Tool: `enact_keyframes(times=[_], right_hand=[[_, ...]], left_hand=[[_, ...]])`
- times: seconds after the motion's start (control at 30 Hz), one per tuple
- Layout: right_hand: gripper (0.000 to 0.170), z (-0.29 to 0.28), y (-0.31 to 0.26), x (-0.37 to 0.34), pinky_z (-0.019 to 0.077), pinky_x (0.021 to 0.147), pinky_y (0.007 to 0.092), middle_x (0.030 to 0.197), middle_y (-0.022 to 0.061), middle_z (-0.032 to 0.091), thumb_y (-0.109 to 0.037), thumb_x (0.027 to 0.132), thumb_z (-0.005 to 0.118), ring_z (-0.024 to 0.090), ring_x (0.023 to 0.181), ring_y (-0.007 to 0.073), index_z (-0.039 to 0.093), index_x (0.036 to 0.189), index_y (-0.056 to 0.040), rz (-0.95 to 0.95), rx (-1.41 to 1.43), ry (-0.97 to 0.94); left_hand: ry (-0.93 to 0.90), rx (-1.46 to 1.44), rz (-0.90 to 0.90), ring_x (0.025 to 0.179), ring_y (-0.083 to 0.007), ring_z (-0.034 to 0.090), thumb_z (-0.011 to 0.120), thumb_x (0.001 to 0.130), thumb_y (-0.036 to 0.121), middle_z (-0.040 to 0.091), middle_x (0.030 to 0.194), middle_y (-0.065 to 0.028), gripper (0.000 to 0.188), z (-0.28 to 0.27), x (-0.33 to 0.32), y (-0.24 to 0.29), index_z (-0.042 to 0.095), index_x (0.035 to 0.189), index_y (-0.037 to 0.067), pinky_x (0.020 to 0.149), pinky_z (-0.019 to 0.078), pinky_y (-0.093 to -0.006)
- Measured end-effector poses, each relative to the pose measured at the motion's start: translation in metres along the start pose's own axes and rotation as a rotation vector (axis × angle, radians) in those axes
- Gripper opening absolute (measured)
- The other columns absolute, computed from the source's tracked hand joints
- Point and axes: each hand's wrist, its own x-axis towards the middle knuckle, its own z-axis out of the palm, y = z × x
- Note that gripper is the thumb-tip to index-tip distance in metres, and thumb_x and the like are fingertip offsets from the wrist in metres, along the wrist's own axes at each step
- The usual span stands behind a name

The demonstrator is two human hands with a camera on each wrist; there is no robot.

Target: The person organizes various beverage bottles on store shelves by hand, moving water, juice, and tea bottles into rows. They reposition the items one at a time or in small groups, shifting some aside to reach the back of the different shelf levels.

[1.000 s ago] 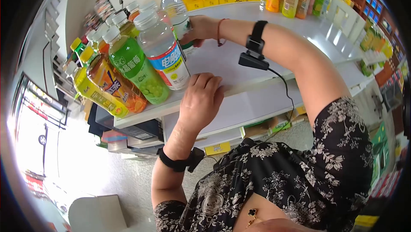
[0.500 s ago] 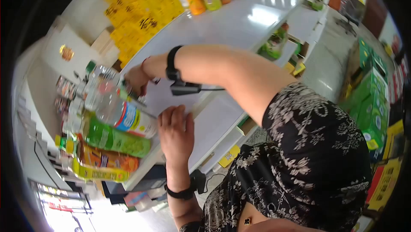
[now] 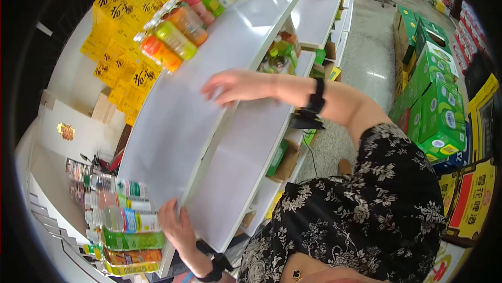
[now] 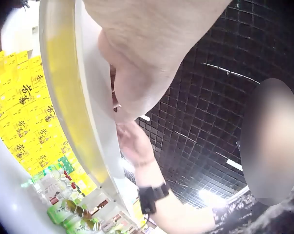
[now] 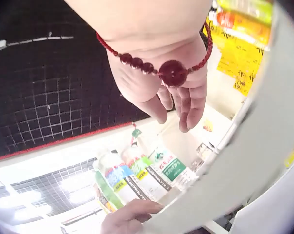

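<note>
My right hand (image 3: 238, 87) hangs over the front part of the white shelf top (image 3: 172, 126), fingers loosely bent with nothing between them. In the right wrist view its fingers dangle free below a red beaded bracelet (image 5: 172, 73). My left hand (image 3: 178, 228) is at the shelf's front edge, fingers relaxed, beside the near row of drink bottles. That row includes a green-capped water bottle (image 3: 107, 183), a blue-labelled electrolyte bottle (image 3: 128, 220), a green grape drink bottle (image 3: 133, 240) and an orange drink bottle (image 3: 133, 257).
Several colourful bottles (image 3: 183, 24) stand along the far end of the shelf, before stacked yellow boxes (image 3: 120, 48). Lower shelves (image 3: 230, 163) run below the front edge. Green cartons (image 3: 434, 110) are piled across the aisle on the right.
My right hand has let go of the green-capped water bottle and swung right, away from the near row. The head view has turned right. My left hand stays by the bottles.
</note>
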Motion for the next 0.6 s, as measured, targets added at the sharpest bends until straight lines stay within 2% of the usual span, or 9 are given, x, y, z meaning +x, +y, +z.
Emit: enact_keyframes(times=[0.07, 0.1, 0.17, 0.3, 0.33, 0.4, 0.5, 0.6], right_hand=[[0.035, -0.062, 0.012, -0.068, 0.0497, 0.067, 0.0247, 0.098, 0.0055, 0.064, -0.012, 0.087, 0.061, 0.059, 0.076, 0.0097, 0.056, 0.121, -0.0029, 0.126, 0.203, 0.268], [0.037, -0.095, 0.015, -0.1, 0.0487, 0.065, 0.0243, 0.095, 0.0049, 0.064, -0.019, 0.086, 0.066, 0.06, 0.074, 0.0105, 0.059, 0.116, -0.0004, 0.193, 0.179, 0.378], [0.036, -0.162, 0.049, -0.165, 0.0473, 0.063, 0.0232, 0.092, 0.0027, 0.063, -0.018, 0.085, 0.067, 0.059, 0.072, 0.0087, 0.06, 0.114, -0.0003, 0.236, 0.124, 0.636], [0.031, -0.259, 0.07, -0.291, 0.0476, 0.062, 0.023, 0.092, 0.0031, 0.064, -0.017, 0.086, 0.064, 0.059, 0.071, 0.0084, 0.06, 0.114, -0.0022, 0.353, 0.093, 0.911], [0.031, -0.274, 0.076, -0.315, 0.0476, 0.062, 0.023, 0.092, 0.0031, 0.064, -0.017, 0.086, 0.064, 0.059, 0.071, 0.0084, 0.06, 0.114, -0.0022, 0.349, 0.095, 0.921], [0.03, -0.298, 0.081, -0.354, 0.0479, 0.062, 0.0232, 0.095, 0.004, 0.064, -0.014, 0.087, 0.062, 0.059, 0.071, 0.0089, 0.059, 0.115, -0.0029, 0.439, 0.159, 1.036], [0.031, -0.325, 0.078, -0.386, 0.0482, 0.064, 0.0236, 0.098, 0.0045, 0.063, -0.013, 0.088, 0.06, 0.059, 0.071, 0.0095, 0.057, 0.117, -0.0029, 0.492, 0.203, 1.06], [0.031, -0.342, 0.072, -0.394, 0.0485, 0.064, 0.0238, 0.1, 0.005, 0.063, -0.012, 0.089, 0.058, 0.058, 0.072, 0.0097, 0.056, 0.119, -0.0029, 0.508, 0.21, 1.034]], left_hand=[[-0.014, 0.017, -0.085, 0.098, -0.0351, 0.055, 0.056, 0.09, 0.014, 0.059, 0.102, -0.0182, 0.023, 0.001, 0.002, 0.008, 0.059, 0.106, -0.003, 0.087, 0.0427, -0.0428], [-0.009, 0.016, -0.142, 0.098, -0.0345, 0.055, 0.056, 0.09, 0.014, 0.059, 0.102, -0.0179, 0.024, 0.002, 0.002, 0.01, 0.059, 0.107, -0.003, 0.087, 0.043, -0.0424], [0.008, 0.007, -0.195, 0.098, -0.0338, 0.055, 0.055, 0.091, 0.014, 0.06, 0.102, -0.0176, 0.024, 0.011, 0.017, 0.03, 0.059, 0.108, -0.002, 0.086, 0.0432, -0.042], [0.146, 0.02, -0.269, 0.096, -0.0318, 0.056, 0.057, 0.089, 0.009, 0.059, 0.1, -0.0168, 0.025, 0.045, 0.076, 0.099, 0.059, 0.11, -0.003, 0.084, 0.0439, -0.0414], [0.19, -0.025, -0.298, 0.095, -0.031, 0.056, 0.058, 0.089, 0.009, 0.06, 0.099, -0.0163, 0.025, 0.059, 0.096, 0.114, 0.058, 0.111, -0.002, 0.084, 0.044, -0.0411], [0.197, -0.089, -0.21, 0.096, -0.0306, 0.057, 0.06, 0.087, 0.009, 0.061, 0.101, -0.0164, 0.028, 0.091, 0.138, 0.154, 0.059, 0.113, -0.001, 0.085, 0.044, -0.0412], [0.147, -0.188, -0.026, 0.096, -0.0316, 0.057, 0.062, 0.085, 0.01, 0.061, 0.104, -0.0167, 0.031, 0.127, 0.198, 0.223, 0.059, 0.114, 0.0, 0.087, 0.044, -0.0412], [0.123, -0.257, 0.039, 0.097, -0.0322, 0.056, 0.062, 0.084, 0.01, 0.061, 0.104, -0.016, 0.032, 0.16, 0.244, 0.274, 0.058, 0.115, 0.0, 0.088, 0.0437, -0.0412]])
